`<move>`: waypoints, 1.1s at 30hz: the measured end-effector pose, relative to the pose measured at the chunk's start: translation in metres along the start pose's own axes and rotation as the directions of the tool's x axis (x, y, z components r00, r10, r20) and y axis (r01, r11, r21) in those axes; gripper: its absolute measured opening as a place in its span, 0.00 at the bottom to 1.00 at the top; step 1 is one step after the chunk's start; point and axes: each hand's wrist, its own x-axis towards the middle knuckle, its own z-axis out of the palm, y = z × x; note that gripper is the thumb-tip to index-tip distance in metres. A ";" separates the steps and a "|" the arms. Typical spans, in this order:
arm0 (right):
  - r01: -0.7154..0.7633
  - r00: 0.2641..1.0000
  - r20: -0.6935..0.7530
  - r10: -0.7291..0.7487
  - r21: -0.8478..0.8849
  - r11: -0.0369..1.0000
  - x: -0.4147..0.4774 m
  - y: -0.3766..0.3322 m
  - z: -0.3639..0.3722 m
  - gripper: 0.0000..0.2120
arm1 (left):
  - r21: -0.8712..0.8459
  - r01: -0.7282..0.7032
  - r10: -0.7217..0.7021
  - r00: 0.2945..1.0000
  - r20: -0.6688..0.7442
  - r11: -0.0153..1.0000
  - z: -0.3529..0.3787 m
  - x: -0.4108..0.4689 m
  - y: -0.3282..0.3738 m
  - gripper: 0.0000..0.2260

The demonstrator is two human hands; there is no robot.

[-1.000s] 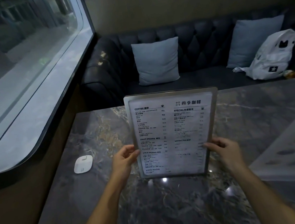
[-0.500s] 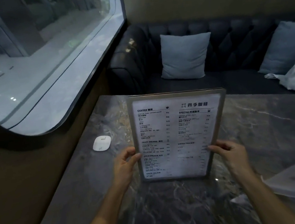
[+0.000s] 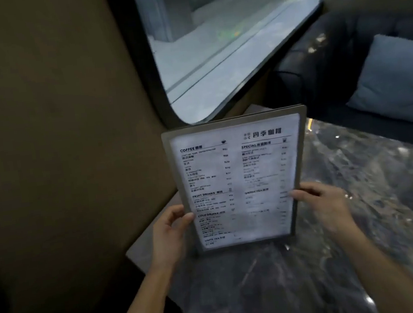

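both hands, left hand (image 3: 169, 234) and right hand (image 3: 325, 207), pinch the upright menu (image 3: 239, 181) by its side edges above the marble surface (image 3: 361, 216).

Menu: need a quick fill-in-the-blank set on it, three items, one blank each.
1. The left hand grips the menu at its ____ edge.
2. The heading at the menu's top left reads ____.
3. The right hand grips the menu at its ____ edge.
Missing words: left; COFFEE; right.
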 end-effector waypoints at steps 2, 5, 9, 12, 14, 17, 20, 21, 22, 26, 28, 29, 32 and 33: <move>0.005 0.999 0.052 -0.004 -0.014 1.000 0.001 -0.003 0.024 0.09 | -0.007 0.014 -0.015 0.997 -0.077 1.000 -0.023 -0.012 -0.004 0.11; 0.029 0.987 0.159 -0.026 -0.014 0.999 -0.001 -0.005 0.056 0.08 | -0.023 0.053 -0.057 0.974 -0.218 0.998 -0.053 -0.030 -0.009 0.15; 0.041 0.971 0.235 -0.037 -0.012 0.999 -0.007 -0.004 0.091 0.10 | -0.064 0.106 -0.120 0.947 -0.296 0.992 -0.082 -0.054 -0.016 0.11; 0.064 0.953 0.299 -0.051 -0.033 0.997 -0.010 -0.002 0.109 0.10 | -0.102 0.096 -0.124 0.938 -0.323 0.990 -0.092 -0.068 -0.021 0.09; 0.054 0.950 0.309 -0.041 -0.031 0.998 -0.010 0.000 0.115 0.11 | -0.110 0.094 -0.127 0.928 -0.349 0.989 -0.095 -0.073 -0.022 0.09; 0.024 0.949 0.315 -0.017 -0.020 1.000 -0.010 0.003 0.120 0.11 | -0.100 0.084 -0.115 0.921 -0.373 0.991 -0.097 -0.079 -0.027 0.11; 0.015 0.946 0.323 -0.007 -0.022 1.000 -0.008 0.003 0.123 0.10 | -0.126 0.083 -0.125 0.916 -0.380 0.989 -0.094 -0.081 -0.029 0.10; 0.021 0.947 0.322 -0.014 -0.020 1.000 -0.008 0.003 0.123 0.11 | -0.133 0.081 -0.127 0.913 -0.387 0.988 -0.094 -0.080 -0.030 0.10; 0.028 0.947 0.320 -0.022 -0.015 0.999 -0.008 0.003 0.123 0.11 | -0.139 0.077 -0.126 0.912 -0.390 0.987 -0.093 -0.080 -0.031 0.11; 0.040 0.943 0.331 -0.022 -0.047 0.998 -0.007 0.006 0.119 0.10 | -0.162 0.075 -0.132 0.915 -0.382 0.984 -0.093 -0.077 -0.032 0.10; 0.025 0.935 0.356 0.009 -0.091 0.996 -0.006 0.010 0.116 0.11 | -0.162 0.084 -0.139 0.920 -0.367 0.983 -0.097 -0.077 -0.033 0.10; 0.019 0.927 0.374 0.029 -0.126 0.992 -0.006 0.013 0.115 0.13 | -0.148 0.099 -0.145 0.928 -0.344 0.984 -0.099 -0.077 -0.034 0.10; 0.033 0.916 0.395 0.072 -0.252 0.967 -0.016 0.026 0.112 0.17 | -0.091 0.166 -0.184 0.951 -0.248 0.982 -0.102 -0.079 -0.040 0.13; 0.029 0.908 0.408 0.094 -0.284 0.958 -0.022 0.033 0.110 0.17 | -0.060 0.189 -0.198 0.955 -0.222 0.980 -0.103 -0.081 -0.043 0.14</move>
